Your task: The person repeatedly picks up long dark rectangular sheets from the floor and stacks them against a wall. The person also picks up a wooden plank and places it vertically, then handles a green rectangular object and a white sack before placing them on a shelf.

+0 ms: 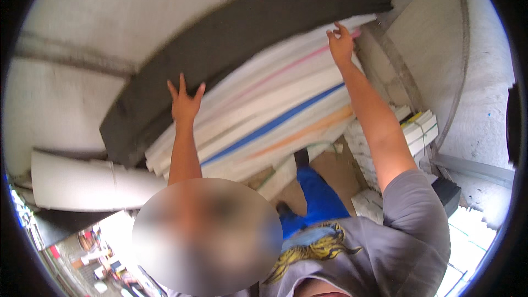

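Note:
A long dark grey sheet [242,33] lies along the far side of a stack of sheets [247,115]. The stack is mostly white, with pink, blue and orange layers showing at its near edge. My left hand [185,102] is at the near edge of the dark sheet, toward its left part, its fingers spread and nothing held. Farther right, my right hand [341,47] reaches to the stack's far right end, just below the dark sheet's edge. Its fingers are apart and slightly bent, with nothing visible in them. Whether its fingertips touch the white top layer I cannot tell.
A white roll or curved sheet [93,181] lies at the left. Strapped white bundles [421,132] stand at the right, near a black box-like thing [446,193]. Pale walls rise behind the stack. Mixed small items [104,264] are at the lower left.

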Tool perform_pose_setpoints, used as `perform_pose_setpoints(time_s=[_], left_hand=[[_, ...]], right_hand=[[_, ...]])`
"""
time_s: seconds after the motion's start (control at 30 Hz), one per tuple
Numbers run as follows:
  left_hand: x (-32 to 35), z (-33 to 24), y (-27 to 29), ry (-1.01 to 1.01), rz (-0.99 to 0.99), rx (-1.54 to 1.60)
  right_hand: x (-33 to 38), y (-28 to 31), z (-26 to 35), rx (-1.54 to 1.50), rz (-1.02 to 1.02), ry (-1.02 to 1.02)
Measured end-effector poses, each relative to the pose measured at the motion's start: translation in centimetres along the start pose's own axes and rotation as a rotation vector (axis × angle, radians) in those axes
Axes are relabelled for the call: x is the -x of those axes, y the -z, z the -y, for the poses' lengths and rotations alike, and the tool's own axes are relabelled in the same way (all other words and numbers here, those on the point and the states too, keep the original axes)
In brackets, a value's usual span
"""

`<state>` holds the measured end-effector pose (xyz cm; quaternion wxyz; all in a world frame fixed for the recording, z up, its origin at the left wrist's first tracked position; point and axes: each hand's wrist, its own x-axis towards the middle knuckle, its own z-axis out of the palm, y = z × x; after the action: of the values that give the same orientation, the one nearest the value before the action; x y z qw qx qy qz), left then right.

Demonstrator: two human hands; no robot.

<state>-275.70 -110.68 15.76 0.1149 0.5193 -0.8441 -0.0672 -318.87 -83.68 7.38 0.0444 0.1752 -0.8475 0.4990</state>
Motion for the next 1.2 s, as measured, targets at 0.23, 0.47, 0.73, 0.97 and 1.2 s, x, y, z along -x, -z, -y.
perform_pose_setpoints(time_s=[0.23,0.47,0.73,0.97,1.2], left_hand=[[18.6,-0.1,-5.6,-0.082,-0.106,0.338],[45.2,13.5,-8.5,0.238,0.448,0.639],[72.6,26.3,-15.4,1.082,0.365,0.874],[80.9,27.0,-26.1,1.652,0.441,1.281],[81.1,27.6,-48.7,1.839,0.353,1.545]], right_hand=[[21.2,4.5,-0.1,0.016,0.349,0.002],[43.2,6.9,-2.2,0.048,0.746,-0.041],[63.7,8.7,-8.2,0.186,1.196,-0.032],[74.6,2.8,-23.9,0.237,1.230,-0.638],[76.0,-7.4,-44.9,0.129,0.850,-1.074]])
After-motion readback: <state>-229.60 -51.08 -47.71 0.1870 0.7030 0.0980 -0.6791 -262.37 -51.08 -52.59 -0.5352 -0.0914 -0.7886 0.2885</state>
